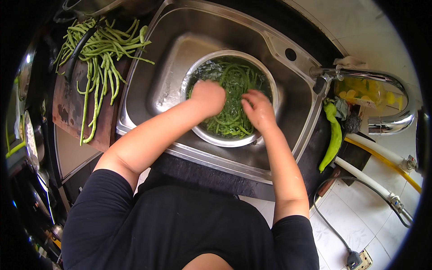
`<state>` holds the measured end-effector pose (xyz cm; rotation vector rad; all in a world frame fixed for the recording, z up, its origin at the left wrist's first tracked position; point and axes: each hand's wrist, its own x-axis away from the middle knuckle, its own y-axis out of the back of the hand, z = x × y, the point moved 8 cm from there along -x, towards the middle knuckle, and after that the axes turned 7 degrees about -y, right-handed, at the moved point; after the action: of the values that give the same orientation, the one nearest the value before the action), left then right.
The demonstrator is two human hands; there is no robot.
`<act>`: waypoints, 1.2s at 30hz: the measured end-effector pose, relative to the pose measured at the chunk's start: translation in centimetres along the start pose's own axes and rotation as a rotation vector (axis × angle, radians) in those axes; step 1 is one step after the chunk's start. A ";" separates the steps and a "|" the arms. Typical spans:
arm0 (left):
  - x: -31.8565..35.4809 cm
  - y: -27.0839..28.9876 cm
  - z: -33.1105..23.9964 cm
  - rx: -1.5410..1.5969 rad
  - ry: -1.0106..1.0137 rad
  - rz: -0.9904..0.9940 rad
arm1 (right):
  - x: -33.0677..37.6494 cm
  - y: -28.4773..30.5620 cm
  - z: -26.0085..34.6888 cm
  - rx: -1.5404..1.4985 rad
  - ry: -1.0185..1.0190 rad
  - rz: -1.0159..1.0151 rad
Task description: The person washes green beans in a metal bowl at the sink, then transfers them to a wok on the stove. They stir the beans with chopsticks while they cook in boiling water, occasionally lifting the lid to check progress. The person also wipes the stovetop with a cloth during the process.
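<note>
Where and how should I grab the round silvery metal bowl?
The bowl is probably best gripped by opposite sides of its circular rim, from above, left hand at left, right hand at right: gaps show to the grey steel sink's walls, and water with long green beans inside suggests level support.

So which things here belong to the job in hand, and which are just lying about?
Job in hand: left hand, right hand, steel bowl, green beans in water, sink; probably the loose beans on the board.

Apparently just lying about: green pepper, scouring pad.
</note>
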<state>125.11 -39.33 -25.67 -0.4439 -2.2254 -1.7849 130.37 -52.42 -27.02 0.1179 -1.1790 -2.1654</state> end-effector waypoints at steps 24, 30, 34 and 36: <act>-2.0 -10.2 -0.5 2.057 0.439 0.233 | -0.6 -10.0 -0.2 -1.557 -0.753 0.513; -1.0 -6.3 -1.3 2.114 0.185 0.031 | 1.9 -3.3 5.1 -1.461 -0.434 0.364; 0.8 -2.9 -2.2 2.184 0.065 0.001 | 4.0 0.0 7.7 -1.345 -0.327 0.346; 1.4 -1.4 -2.5 2.196 -0.040 0.020 | 5.4 2.7 10.2 -1.355 -0.299 0.319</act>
<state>123.29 -41.92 -25.91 0.0772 -2.5196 1.1407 123.78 -49.27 -17.66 -0.9137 0.3167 -2.2541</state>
